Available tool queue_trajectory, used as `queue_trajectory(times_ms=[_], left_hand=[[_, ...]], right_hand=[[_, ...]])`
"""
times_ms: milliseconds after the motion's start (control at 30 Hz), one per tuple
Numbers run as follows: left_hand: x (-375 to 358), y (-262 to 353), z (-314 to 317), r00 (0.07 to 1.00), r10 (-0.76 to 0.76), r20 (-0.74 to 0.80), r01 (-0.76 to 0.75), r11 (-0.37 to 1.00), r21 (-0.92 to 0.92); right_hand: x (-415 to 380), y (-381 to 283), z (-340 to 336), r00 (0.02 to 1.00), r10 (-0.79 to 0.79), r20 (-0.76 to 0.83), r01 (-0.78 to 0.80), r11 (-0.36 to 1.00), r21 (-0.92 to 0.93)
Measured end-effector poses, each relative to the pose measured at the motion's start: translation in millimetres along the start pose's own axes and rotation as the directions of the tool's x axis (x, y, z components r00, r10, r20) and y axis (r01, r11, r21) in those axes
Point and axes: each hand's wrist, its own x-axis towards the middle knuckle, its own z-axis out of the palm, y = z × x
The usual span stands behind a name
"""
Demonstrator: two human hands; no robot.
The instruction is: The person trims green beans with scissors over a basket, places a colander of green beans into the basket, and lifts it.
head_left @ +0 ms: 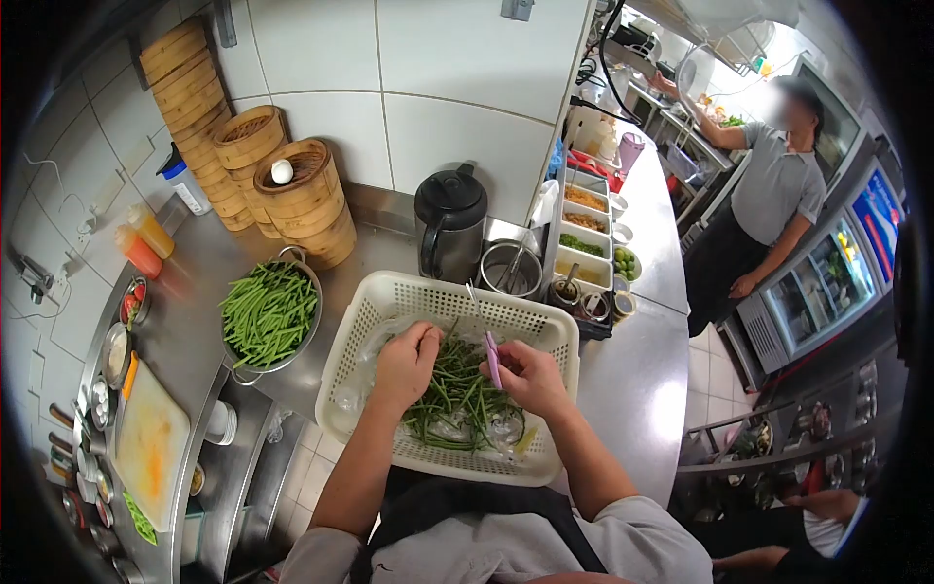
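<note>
A cream perforated plastic basket (336, 414) lined with clear plastic holds a loose heap of long green beans (452, 394). My left hand (407, 362) is over its left side, fingers curled in a pinch; a thin green bean appears at the fingertips, partly hidden. On the right, my right hand (530, 378) grips the pink handle of a small paring knife (492, 358), its slim blade pointing up toward the basket's far rim. Left of the basket stands a metal colander (316, 316) heaped with cut green beans (269, 313).
Behind the basket stand a dark jug (452, 219), a metal pot (511, 268) with utensils and stacked bamboo steamers (316, 200). Ingredient containers (584, 222) line the right counter. A cutting board (153, 443) lies left. A co-worker (769, 190) stands at right; another person's arm (827, 506) shows lower right.
</note>
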Motion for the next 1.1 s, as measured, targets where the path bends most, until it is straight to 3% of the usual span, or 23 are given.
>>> queue_trajectory(times_ms=[100, 167, 233, 300, 400, 500, 567, 667, 767, 967, 1033, 1100], left_hand=[[-1.0, 0.2, -2.6, 0.999, -0.052, 0.012, 0.051, 0.998, 0.039], [-1.4, -7.9, 0.4, 0.998, 0.046, -0.041, -0.046, 0.999, -0.006], [-1.8, -8.0, 0.2, 0.998, 0.042, -0.049, -0.042, 0.999, 0.0], [-2.8, -4.6, -0.5, 0.998, 0.037, -0.055, -0.037, 0.999, 0.005], [-1.4, 2.3, -2.3, 0.998, -0.061, -0.019, 0.061, 0.998, 0.012], [0.5, -10.7, 1.1, 0.997, 0.042, -0.062, -0.039, 0.998, 0.05], [1.7, -16.2, 2.0, 0.998, 0.041, -0.048, -0.038, 0.997, 0.066], [3.9, -16.3, 0.3, 0.996, 0.051, -0.07, -0.051, 0.999, 0.006], [5.1, -18.9, 1.2, 0.997, -0.081, -0.016, 0.081, 0.996, -0.041], [5.0, -21.3, 3.4, 0.998, -0.061, 0.028, 0.063, 0.996, -0.061], [3.6, -20.7, 3.5, 0.994, 0.03, 0.104, -0.021, 0.996, -0.087], [1.0, -15.5, 1.4, 0.986, 0.023, 0.165, -0.018, 0.999, -0.031]], right_hand=[[0.6, 5.0, 1.9, 1.0, 0.015, -0.005, -0.016, 0.999, -0.031], [0.5, 4.4, 3.1, 1.0, 0.015, -0.005, -0.015, 1.0, 0.023], [0.5, 2.8, 3.1, 1.0, 0.016, -0.008, -0.016, 0.997, 0.075], [0.5, -1.7, 0.6, 0.998, 0.056, 0.016, -0.055, 0.997, -0.054], [-0.1, -6.1, 0.0, 0.997, 0.074, 0.024, -0.071, 0.994, -0.085], [0.2, 2.8, 1.6, 0.999, 0.02, 0.028, -0.016, 0.991, -0.137], [1.2, 5.3, 3.6, 0.997, -0.066, 0.031, 0.068, 0.995, -0.074], [1.3, 7.6, 7.8, 0.999, 0.01, 0.053, -0.01, 1.0, 0.001], [1.3, 2.7, 7.3, 0.997, 0.013, 0.08, -0.004, 0.995, -0.103], [0.1, -13.1, 4.2, 0.99, 0.005, 0.142, 0.025, 0.978, -0.209], [0.1, -10.5, 4.9, 0.991, 0.006, 0.131, 0.021, 0.979, -0.205], [0.2, -9.5, 4.3, 0.993, 0.004, 0.122, 0.021, 0.979, -0.201]])
